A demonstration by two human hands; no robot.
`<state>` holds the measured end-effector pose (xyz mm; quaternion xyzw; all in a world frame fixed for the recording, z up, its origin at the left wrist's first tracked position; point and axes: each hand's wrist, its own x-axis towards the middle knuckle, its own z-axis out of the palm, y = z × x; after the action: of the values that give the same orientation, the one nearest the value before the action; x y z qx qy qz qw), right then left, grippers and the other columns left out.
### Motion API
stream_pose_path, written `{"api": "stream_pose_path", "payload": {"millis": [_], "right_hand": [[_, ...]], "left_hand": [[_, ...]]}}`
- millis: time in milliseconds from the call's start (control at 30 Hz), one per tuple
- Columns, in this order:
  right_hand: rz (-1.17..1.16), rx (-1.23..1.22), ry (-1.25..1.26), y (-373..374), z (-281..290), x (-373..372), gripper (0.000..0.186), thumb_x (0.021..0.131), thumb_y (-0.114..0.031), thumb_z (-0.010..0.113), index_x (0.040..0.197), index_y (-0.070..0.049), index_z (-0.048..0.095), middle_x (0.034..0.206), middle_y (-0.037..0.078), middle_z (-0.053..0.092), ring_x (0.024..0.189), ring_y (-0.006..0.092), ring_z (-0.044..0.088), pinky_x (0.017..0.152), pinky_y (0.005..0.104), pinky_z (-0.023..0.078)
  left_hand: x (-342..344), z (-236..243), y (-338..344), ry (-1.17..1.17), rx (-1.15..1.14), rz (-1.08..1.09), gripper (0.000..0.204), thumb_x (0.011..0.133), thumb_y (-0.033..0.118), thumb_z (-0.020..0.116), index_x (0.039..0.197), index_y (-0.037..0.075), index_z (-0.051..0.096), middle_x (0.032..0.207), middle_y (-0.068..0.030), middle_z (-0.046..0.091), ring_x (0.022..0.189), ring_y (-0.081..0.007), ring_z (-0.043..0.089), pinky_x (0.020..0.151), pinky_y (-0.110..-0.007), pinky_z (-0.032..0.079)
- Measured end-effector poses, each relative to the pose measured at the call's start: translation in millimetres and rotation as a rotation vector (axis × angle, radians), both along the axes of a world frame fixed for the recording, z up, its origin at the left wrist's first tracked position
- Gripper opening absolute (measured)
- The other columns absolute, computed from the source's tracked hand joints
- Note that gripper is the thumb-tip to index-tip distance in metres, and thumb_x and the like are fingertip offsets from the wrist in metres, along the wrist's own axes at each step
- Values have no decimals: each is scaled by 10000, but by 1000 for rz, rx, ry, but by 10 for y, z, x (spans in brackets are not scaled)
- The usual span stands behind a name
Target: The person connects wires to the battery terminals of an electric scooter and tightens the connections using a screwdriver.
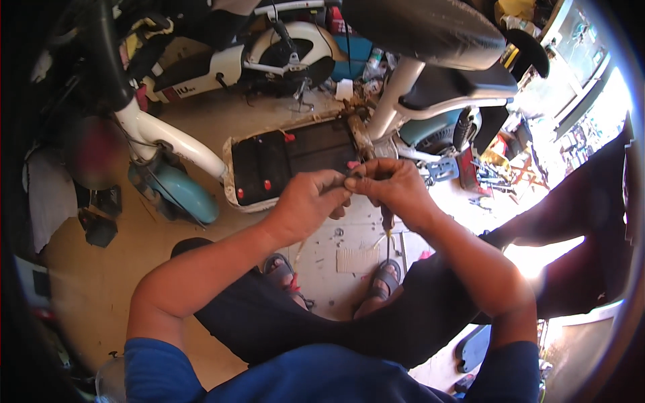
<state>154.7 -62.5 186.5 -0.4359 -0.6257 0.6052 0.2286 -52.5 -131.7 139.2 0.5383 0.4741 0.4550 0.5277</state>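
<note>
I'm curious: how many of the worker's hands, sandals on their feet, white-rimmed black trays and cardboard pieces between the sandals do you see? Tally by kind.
Hands: 2 (left hand, right hand)
Sandals: 2 (left sandal, right sandal)
Tray: 1
Cardboard: 1
Total: 6

Left hand [308, 200], right hand [396, 190] pinching small dark piece [349, 176]; thence black footboard compartment [310, 149] ten o'clock, turquoise fender [180, 191] nine.

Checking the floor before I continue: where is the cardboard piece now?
In the head view, the cardboard piece lies on the floor just right of centre, lower than the right hand, between the left foot and right foot, nearer the latter.
</note>
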Motion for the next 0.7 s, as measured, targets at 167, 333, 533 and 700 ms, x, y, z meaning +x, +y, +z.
{"api": "stream_pose_path", "payload": {"millis": [167,333,533,700], "right_hand": [[281,-37,-142,366,-86,309,304,957,-230,812,1134,15,785,792,44,701,614,85,632,390,284,501],[460,44,-553,803,-968,919,215,923,-224,797,1043,-52,841,789,66,759,669,109,677,565,312,579],[129,306,-700,990,-2964,1602,203,862,-288,801,936,-105,847,891,152,792,820,343,771,803,413,616],[63,451,-820,1107,-4222,1724,229,890,-265,788,1080,-148,837,1017,136,806,944,386,760,872,477,611]], "left_hand": [[-41,2,70,75,-73,-2,193,1078,148,662,1131,-27,724,869,-11,714,682,-47,568,625,-225,472],[-2,-34,150,54,-159,-19,217,1084,133,624,1176,-37,720,923,-57,764,650,-45,545,588,-225,451],[74,-4,279,-1,-294,-34,263,1105,176,626,1243,-36,696,924,-97,763,627,-56,543,580,-223,462],[110,-126,426,-86,-433,-17,319,1119,224,611,1292,-31,691,999,-116,767,654,-79,574,600,-238,501]]}}
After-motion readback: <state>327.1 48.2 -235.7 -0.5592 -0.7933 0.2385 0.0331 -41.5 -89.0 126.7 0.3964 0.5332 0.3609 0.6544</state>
